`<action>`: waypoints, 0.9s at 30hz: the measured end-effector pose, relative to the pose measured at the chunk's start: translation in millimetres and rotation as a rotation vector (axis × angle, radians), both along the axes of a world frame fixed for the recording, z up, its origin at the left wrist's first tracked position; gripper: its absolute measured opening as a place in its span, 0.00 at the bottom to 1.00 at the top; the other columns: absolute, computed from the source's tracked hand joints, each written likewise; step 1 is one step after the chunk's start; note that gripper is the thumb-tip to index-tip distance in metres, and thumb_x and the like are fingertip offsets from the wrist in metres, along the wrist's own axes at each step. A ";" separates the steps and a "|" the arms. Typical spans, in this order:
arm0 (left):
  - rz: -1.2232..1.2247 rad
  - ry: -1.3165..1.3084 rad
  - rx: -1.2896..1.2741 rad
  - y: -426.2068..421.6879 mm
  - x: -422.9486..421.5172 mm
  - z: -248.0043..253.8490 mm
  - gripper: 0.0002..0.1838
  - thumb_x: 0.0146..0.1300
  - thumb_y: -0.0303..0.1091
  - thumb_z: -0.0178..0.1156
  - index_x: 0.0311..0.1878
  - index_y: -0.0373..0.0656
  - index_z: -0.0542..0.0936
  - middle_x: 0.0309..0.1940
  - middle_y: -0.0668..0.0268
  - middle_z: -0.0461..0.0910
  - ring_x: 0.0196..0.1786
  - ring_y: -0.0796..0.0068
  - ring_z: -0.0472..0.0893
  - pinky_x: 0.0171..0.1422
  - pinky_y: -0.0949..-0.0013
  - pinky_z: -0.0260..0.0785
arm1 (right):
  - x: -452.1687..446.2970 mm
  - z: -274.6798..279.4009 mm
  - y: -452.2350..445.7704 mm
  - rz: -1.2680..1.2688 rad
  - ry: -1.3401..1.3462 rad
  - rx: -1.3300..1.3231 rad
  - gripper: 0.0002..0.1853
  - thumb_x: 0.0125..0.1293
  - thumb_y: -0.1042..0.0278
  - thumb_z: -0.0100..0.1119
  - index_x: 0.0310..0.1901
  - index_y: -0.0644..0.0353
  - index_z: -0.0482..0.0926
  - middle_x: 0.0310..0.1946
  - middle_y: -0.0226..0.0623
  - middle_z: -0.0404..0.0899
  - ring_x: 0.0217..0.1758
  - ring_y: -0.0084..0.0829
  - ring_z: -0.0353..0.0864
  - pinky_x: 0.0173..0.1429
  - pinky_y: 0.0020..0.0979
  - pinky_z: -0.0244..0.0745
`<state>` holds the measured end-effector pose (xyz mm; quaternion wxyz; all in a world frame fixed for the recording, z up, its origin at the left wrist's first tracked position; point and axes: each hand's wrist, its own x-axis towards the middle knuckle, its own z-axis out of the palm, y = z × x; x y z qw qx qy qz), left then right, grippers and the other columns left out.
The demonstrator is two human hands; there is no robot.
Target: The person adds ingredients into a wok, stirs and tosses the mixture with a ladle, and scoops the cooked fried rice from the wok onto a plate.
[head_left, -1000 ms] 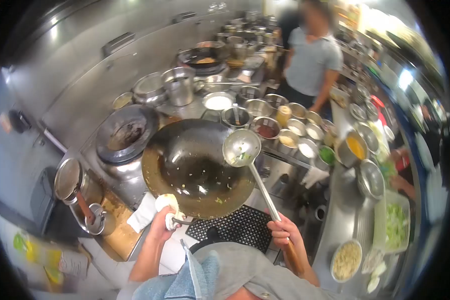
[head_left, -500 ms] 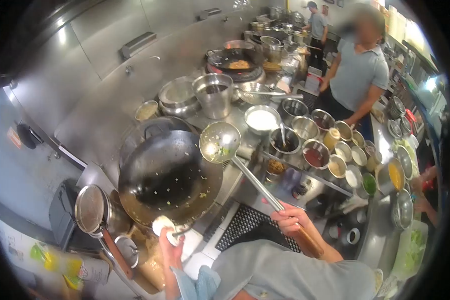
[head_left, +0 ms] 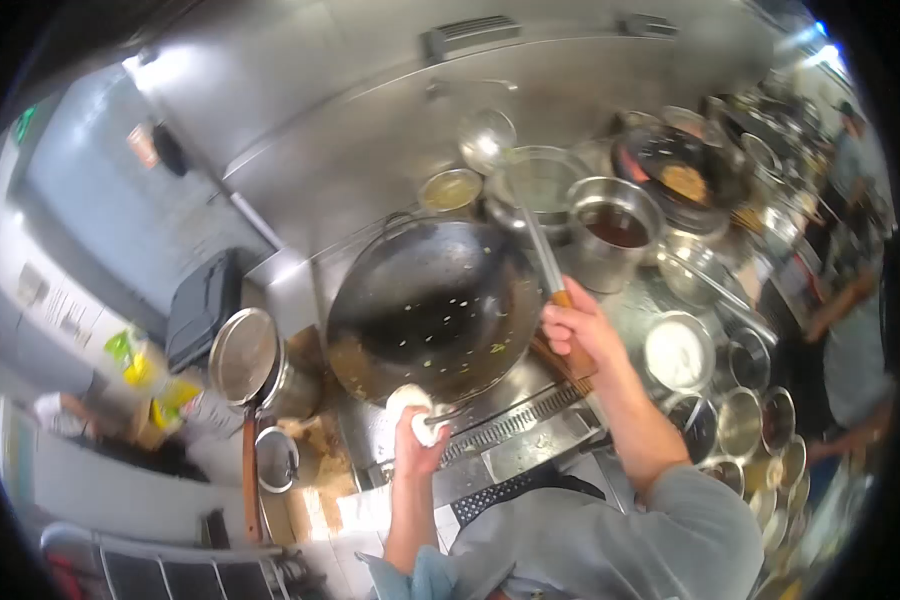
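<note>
A black wok (head_left: 430,310) sits tilted on the stove, its inside dark with a few bits of chopped food clinging to it. My left hand (head_left: 422,455) is closed round a folded white cloth (head_left: 407,402) at the wok's near rim, where a metal handle pokes out. My right hand (head_left: 585,330) grips the wooden end of a long metal ladle (head_left: 542,245). The ladle's bowl is up at the back, beyond the wok, near a steel pot (head_left: 550,165) of liquid and a small bowl of yellowish liquid (head_left: 451,190).
Right of the wok stand a tall pot of brown liquid (head_left: 615,228), a white-filled bowl (head_left: 679,350) and several seasoning containers. Another wok (head_left: 682,175) holds food at the back right. A strainer (head_left: 244,358) rests on a pot at left. A co-worker (head_left: 855,350) stands at far right.
My right hand has raised the ladle and carried it from beside the wok to the back wall area. The view has turned right-side things further right. My left hand keeps the cloth at the wok's rim.
</note>
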<state>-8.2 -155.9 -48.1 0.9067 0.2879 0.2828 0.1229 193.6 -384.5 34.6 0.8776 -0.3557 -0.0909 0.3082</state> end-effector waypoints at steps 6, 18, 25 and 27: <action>0.060 0.117 0.042 1.7 45.9 -0.3 0.07 0.56 0.34 0.57 0.38 0.49 0.73 0.30 0.67 0.76 0.35 0.72 0.76 0.30 0.68 0.66 | 183.6 -45.7 81.7 0.205 -0.427 -0.744 0.15 0.57 0.76 0.61 0.43 0.60 0.66 0.20 0.27 0.68 0.18 0.21 0.69 0.18 0.25 0.65; 0.102 0.440 0.099 -48.1 -188.0 -87.4 0.21 0.62 0.39 0.59 0.55 0.42 0.71 0.43 0.62 0.78 0.42 0.69 0.80 0.43 0.67 0.76 | 318.1 -42.6 183.0 0.603 -1.237 -1.520 0.13 0.58 0.73 0.45 0.35 0.68 0.80 0.32 0.49 0.82 0.36 0.49 0.82 0.41 0.42 0.77; 0.122 0.593 -0.172 -103.3 -236.4 -90.3 0.18 0.58 0.37 0.62 0.50 0.41 0.74 0.42 0.64 0.78 0.41 0.70 0.79 0.46 0.67 0.74 | 343.3 -43.3 189.7 0.763 -0.972 -1.569 0.10 0.51 0.68 0.56 0.17 0.62 0.79 0.16 0.41 0.79 0.24 0.36 0.81 0.31 0.38 0.73; 0.164 0.602 -0.184 -104.8 -240.7 -98.0 0.19 0.58 0.37 0.62 0.50 0.41 0.74 0.42 0.64 0.78 0.41 0.70 0.79 0.46 0.67 0.74 | 333.9 -57.1 187.1 0.723 -1.110 -1.601 0.10 0.49 0.65 0.57 0.17 0.61 0.80 0.17 0.38 0.80 0.22 0.33 0.80 0.26 0.38 0.71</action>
